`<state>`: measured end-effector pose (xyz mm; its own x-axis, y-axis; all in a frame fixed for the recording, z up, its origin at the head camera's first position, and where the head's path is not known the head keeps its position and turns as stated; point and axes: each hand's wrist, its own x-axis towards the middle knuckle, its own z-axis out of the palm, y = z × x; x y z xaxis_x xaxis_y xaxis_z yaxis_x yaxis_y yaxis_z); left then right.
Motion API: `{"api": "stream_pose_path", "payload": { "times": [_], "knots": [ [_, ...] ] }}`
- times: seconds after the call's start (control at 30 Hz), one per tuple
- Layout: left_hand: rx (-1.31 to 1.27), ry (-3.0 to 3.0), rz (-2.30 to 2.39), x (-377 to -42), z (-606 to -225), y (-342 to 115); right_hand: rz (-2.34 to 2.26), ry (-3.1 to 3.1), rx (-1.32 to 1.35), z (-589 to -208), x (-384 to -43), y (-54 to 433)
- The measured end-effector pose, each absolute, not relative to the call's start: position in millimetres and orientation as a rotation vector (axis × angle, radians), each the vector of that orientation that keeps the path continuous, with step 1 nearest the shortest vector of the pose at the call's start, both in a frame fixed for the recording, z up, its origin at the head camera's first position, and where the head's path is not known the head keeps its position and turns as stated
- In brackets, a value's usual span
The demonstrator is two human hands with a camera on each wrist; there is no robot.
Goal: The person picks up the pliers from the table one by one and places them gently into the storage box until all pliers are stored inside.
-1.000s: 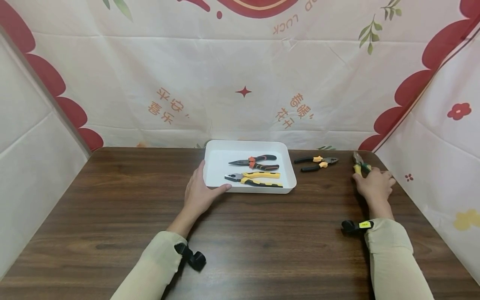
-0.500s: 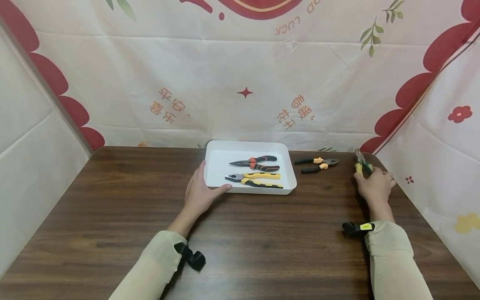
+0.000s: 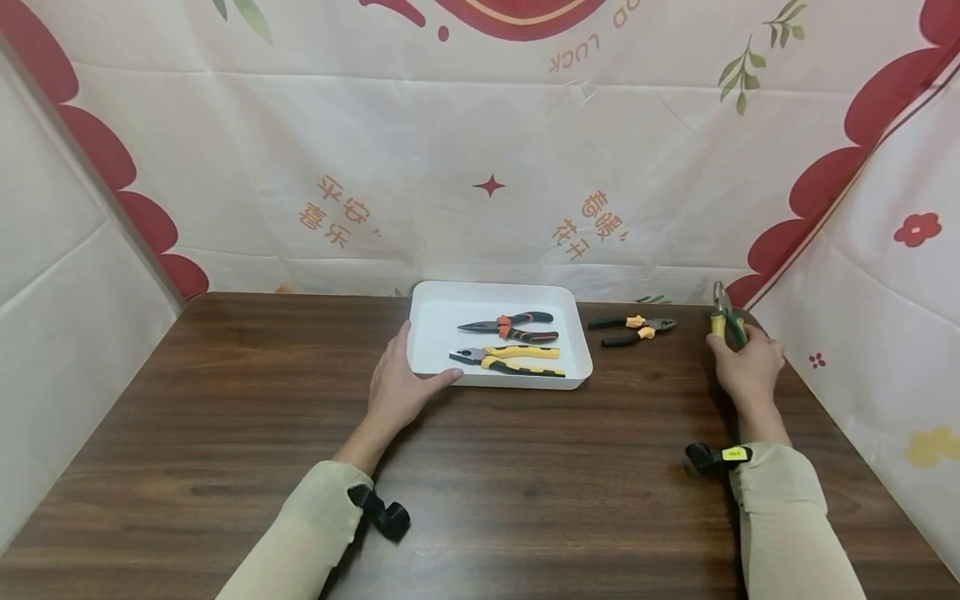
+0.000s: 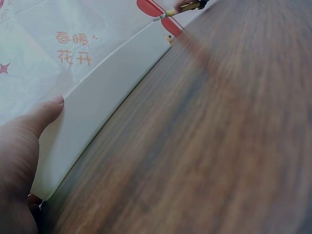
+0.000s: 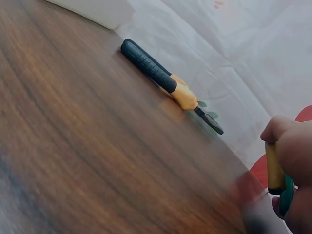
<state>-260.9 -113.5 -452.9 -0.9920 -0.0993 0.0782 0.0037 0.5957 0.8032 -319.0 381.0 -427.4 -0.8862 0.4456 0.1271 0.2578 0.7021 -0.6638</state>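
Observation:
My left hand [image 3: 400, 385] holds the near left corner of a white tray [image 3: 433, 321], thumb on the front rim and fingers along the left side. In the left wrist view the thumb lies at the top of the tray's wall [image 4: 100, 95]. Inside the tray are long-nose pliers [image 3: 504, 323] with red and black handles and combination pliers [image 3: 495, 358] with yellow and black handles. At the far right my right hand [image 3: 750, 372] grips the yellow and green handles of another pair of pliers [image 3: 721, 310], their metal head pointing up and away. The right palm hides the handle ends.
Pliers with black and orange handles [image 3: 637, 328] lie on the brown wooden table [image 3: 525, 483] between the tray and my right hand. A printed white cloth [image 3: 420, 167] hangs behind the table, with more cloth along both sides.
The yellow and green pliers have tilted up and their head has risen in my right hand. The left hand and the tray stay where they were.

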Motion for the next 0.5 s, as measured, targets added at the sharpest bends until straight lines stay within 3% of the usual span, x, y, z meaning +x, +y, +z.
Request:
{"api": "stream_pose_path", "payload": {
  "times": [0.5],
  "knots": [
    [0.087, -2.702, -1.356, -261.4, -453.4, -113.2, 1.009, -2.487, -0.453, -411.3, -320.2, 370.1]
  ]
}}
